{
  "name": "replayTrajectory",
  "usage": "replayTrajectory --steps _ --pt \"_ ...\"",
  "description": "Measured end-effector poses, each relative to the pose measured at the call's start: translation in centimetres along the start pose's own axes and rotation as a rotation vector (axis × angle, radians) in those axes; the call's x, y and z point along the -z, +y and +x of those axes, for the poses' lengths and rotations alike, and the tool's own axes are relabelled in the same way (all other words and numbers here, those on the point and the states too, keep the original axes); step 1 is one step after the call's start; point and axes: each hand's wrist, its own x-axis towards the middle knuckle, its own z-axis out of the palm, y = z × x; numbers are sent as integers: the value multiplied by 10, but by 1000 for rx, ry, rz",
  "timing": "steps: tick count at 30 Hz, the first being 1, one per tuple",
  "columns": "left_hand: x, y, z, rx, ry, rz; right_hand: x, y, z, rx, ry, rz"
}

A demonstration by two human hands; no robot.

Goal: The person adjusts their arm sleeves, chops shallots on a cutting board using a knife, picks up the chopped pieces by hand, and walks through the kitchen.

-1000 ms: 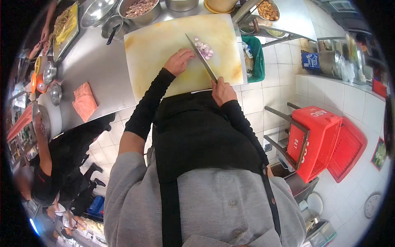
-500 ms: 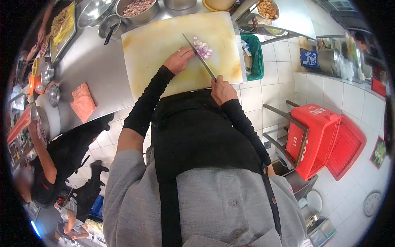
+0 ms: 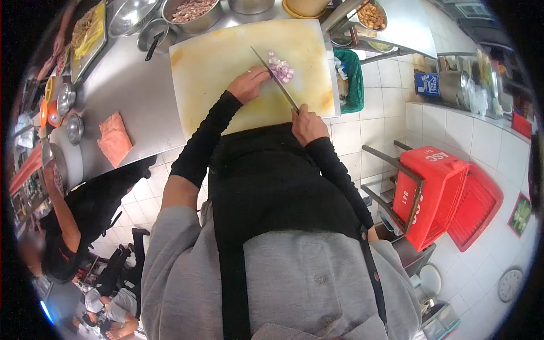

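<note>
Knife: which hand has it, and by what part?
The right hand holds the knife by its handle. Whether the left hand holds anything cannot be told.

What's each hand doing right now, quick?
Left hand: partly curled beside the blade of the knife; whether it grips anything can't be told.
Right hand: closed, holding the knife by its handle.
</note>
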Motion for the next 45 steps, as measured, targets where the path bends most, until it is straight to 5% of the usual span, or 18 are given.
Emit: replayTrajectory --steps 45 --pt "-1 6 -4 83 1 25 -22 0 12 22 28 93"
